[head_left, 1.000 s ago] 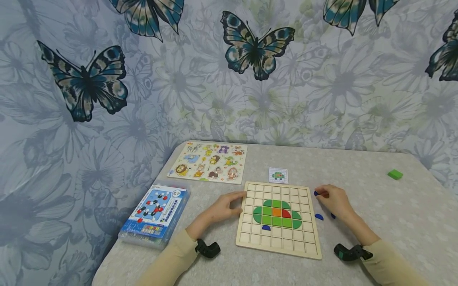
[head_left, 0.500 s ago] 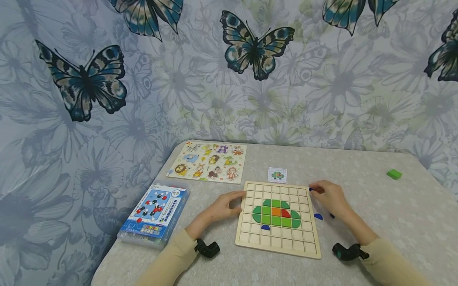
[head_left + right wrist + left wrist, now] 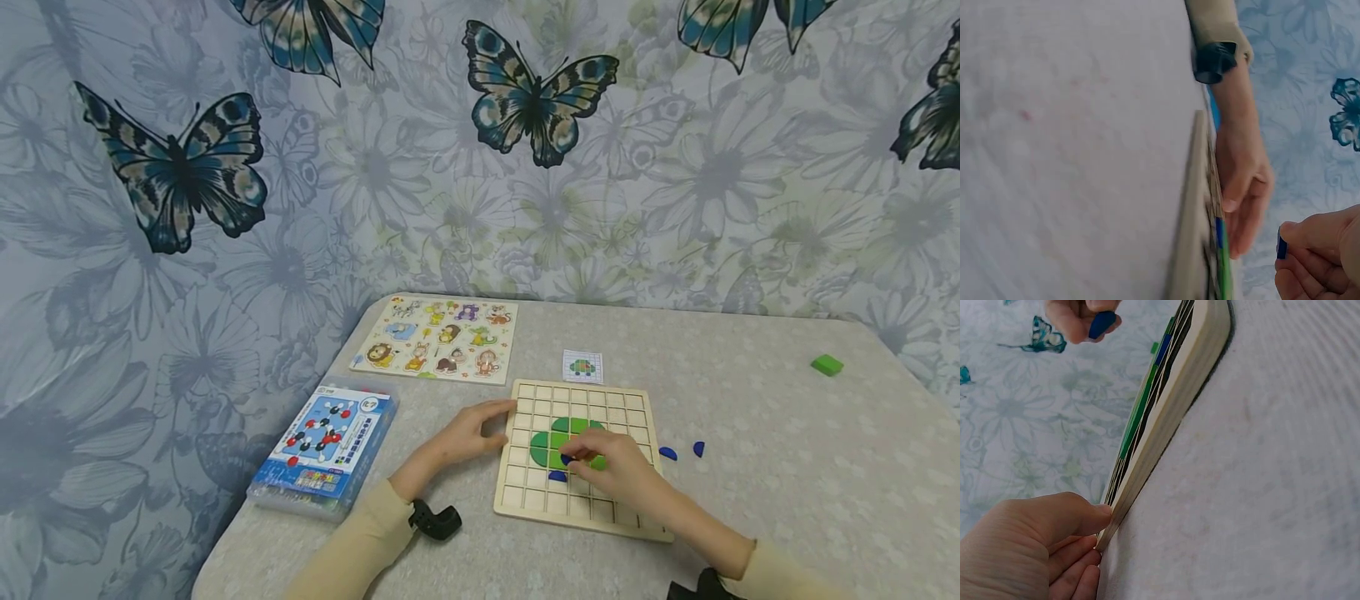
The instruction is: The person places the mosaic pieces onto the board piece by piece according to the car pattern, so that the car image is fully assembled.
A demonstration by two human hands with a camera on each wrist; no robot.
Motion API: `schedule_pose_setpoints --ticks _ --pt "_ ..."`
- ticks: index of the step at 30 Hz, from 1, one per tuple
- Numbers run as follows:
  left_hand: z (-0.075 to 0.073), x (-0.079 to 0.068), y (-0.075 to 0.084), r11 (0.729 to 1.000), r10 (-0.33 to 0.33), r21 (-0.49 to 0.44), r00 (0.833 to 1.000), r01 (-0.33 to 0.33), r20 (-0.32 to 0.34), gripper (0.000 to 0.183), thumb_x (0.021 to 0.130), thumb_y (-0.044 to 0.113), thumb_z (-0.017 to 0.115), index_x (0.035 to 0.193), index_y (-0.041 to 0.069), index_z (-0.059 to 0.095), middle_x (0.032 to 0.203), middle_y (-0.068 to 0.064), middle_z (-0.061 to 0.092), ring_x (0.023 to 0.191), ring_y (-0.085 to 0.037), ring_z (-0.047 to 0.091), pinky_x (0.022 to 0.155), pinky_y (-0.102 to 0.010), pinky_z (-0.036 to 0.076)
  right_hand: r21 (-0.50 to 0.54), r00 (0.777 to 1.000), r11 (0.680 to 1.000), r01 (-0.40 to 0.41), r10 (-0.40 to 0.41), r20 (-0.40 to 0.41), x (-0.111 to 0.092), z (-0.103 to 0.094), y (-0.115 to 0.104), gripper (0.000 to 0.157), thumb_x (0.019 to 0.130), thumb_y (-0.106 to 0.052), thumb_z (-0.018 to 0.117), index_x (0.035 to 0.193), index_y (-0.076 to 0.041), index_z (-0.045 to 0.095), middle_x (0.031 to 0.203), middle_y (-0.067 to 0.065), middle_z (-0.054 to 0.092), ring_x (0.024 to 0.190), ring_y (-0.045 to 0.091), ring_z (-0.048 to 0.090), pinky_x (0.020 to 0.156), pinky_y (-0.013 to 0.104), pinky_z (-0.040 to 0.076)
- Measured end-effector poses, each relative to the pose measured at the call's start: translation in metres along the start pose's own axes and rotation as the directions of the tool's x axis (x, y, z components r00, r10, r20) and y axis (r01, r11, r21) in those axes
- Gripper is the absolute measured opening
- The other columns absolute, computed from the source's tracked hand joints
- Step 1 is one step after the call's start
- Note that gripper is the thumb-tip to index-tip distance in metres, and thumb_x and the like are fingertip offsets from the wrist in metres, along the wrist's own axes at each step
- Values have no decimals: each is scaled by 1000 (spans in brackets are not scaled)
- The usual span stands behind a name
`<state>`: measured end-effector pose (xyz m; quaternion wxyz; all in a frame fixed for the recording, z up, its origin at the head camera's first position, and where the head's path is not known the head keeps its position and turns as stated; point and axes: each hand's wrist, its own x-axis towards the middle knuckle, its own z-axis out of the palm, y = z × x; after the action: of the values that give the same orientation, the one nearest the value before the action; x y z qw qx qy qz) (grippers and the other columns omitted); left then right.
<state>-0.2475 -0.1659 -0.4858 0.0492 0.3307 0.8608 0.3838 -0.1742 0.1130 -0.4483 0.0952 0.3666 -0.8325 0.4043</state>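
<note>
My right hand (image 3: pixel 618 471) pinches a blue half-round tile (image 3: pixel 566 459) between thumb and fingertips, above the gridded wooden board (image 3: pixel 517 496). In the right wrist view, the tile stands on edge in the fingertips. My left hand (image 3: pixel 468 435) touches the board's left edge, thumb and fingers apart; the left wrist view shows the thumb tip right at the rim. On the board lie green tiles (image 3: pixel 542 450) and a blue half-round tile (image 3: pixel 557 476) just below the held one. My right hand hides the orange and red tiles. Two more blue half-round tiles (image 3: pixel 668 453) lie right of the board.
A small pattern card (image 3: pixel 582 367) lies behind the board. An animal picture board (image 3: pixel 438 340) sits back left, and a boxed molecule set (image 3: pixel 326 450) stands at left. A green block (image 3: pixel 827 365) is far right. The patterned wall borders the table's back.
My right hand has carried the blue half-round tile from beyond the board's right edge to over its middle, uncovering another blue tile on the table. My left hand has stayed put.
</note>
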Motion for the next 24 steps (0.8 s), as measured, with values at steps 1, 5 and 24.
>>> schedule_pose_setpoints --ticks 1,5,24 --pt "0 0 0 1000 -1 -2 1000 1 2 56 89 13 64 140 3 45 142 -9 44 133 -24 35 109 -38 29 10 1000 1000 -13 12 15 -1 4 -1 20 79 2 73 98 -4 70 89 -1 67 77 5 60 65 24 54" --pt "0 0 2 1000 -6 -10 1000 6 15 56 90 13 64 141 3 44 143 -9 44 134 -23 35 109 -38 29 41 995 996 -75 72 64 -4 17 -3 17 82 -1 72 98 -6 71 90 -2 66 78 4 59 67 23 53" --pt "-1 0 2 1000 -8 0 1000 8 10 56 90 13 63 141 3 44 143 -9 43 133 -24 35 109 -41 29 -33 991 999 -22 26 130 -7 31 6 18 83 -6 72 99 -12 71 93 -8 64 84 5 57 73 23 51"
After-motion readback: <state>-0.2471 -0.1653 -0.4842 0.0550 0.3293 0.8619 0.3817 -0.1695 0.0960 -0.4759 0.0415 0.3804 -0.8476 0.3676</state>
